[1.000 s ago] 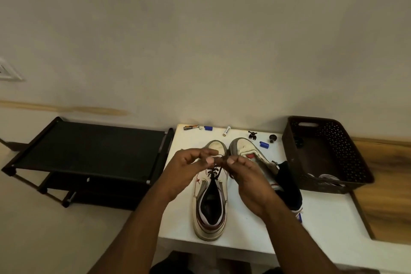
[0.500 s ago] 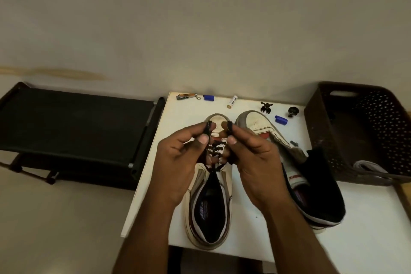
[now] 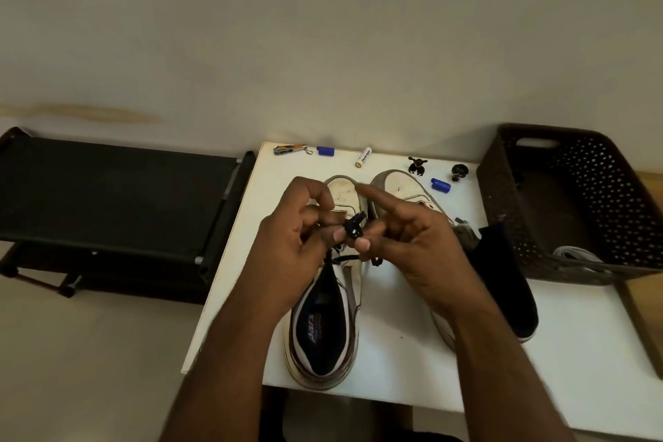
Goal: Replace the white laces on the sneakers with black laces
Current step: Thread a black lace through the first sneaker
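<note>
Both hands meet over the laced front of a worn white leather sneaker with a grey toe rim (image 3: 324,316) that lies flat on the white counter (image 3: 394,362), its dark insole open toward the person. The left hand (image 3: 292,255) has its fingers curled and its thumb pressed against a loop of thin black lace (image 3: 353,229), pinching it just above the eyelets. The right hand (image 3: 418,244) pinches the same black lace from the other side between thumb and a bent finger, while its forefinger sticks out straight over the shoe's toe. A short end of the lace hangs below the right thumb.

Just beyond and under the right hand lies the second white sneaker (image 3: 405,190), tipped on its side, with a black sock-like cloth (image 3: 509,283) beside the right wrist. Farther right stands a dark brown perforated plastic basket (image 3: 592,197). Beyond the hands, along the counter's far edge, lie a nail clipper (image 3: 290,149), two small blue caps (image 3: 325,151), a white battery (image 3: 363,156) and two small black clips (image 3: 417,166). Left of the left hand stands a low black rack (image 3: 114,197).
</note>
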Demonstrator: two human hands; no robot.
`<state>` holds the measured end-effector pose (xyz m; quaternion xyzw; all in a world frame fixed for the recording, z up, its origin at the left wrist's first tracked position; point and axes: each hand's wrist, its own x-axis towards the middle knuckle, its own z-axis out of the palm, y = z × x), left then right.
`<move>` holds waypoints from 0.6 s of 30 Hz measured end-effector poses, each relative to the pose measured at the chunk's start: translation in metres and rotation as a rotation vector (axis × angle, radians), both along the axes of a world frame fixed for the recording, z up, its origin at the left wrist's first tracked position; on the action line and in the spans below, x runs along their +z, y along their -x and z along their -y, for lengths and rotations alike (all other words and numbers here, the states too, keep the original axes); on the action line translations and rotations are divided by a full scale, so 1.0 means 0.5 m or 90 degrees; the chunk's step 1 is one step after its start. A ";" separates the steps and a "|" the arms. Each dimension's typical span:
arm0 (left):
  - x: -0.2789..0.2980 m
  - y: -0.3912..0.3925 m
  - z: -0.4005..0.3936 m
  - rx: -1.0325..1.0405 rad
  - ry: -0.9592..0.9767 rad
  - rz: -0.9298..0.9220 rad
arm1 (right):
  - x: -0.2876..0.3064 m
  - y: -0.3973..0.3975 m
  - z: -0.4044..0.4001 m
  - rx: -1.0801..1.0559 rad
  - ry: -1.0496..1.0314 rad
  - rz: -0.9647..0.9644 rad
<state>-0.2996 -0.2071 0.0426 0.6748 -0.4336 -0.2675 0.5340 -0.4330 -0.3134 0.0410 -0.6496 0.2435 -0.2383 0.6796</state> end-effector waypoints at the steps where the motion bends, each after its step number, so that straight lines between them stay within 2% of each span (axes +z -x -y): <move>1: -0.001 0.001 0.000 -0.006 -0.005 0.009 | 0.002 0.002 0.000 0.009 0.014 -0.005; 4: -0.002 0.000 0.001 0.000 -0.002 0.009 | 0.003 0.001 -0.003 -0.019 0.019 0.011; 8: -0.002 -0.001 0.004 -0.026 0.042 -0.137 | -0.009 -0.006 -0.002 -0.104 0.035 0.048; 9: -0.002 0.002 0.007 -0.019 0.051 -0.122 | -0.011 -0.010 -0.005 -0.114 0.037 0.050; 11: -0.007 0.011 0.017 0.051 0.061 -0.056 | -0.017 -0.016 -0.010 -0.113 0.026 0.048; 13: -0.015 0.019 0.028 0.177 0.043 -0.098 | -0.023 -0.023 -0.013 -0.096 0.008 0.052; 14: -0.018 0.022 0.034 0.232 0.037 -0.141 | -0.027 -0.024 -0.014 -0.092 0.039 0.048; 15: -0.020 0.025 0.038 0.272 0.034 -0.182 | -0.030 -0.025 -0.015 -0.089 0.130 0.032; 18: -0.027 0.027 0.044 0.341 0.029 -0.238 | -0.041 -0.032 -0.021 -0.091 0.495 -0.006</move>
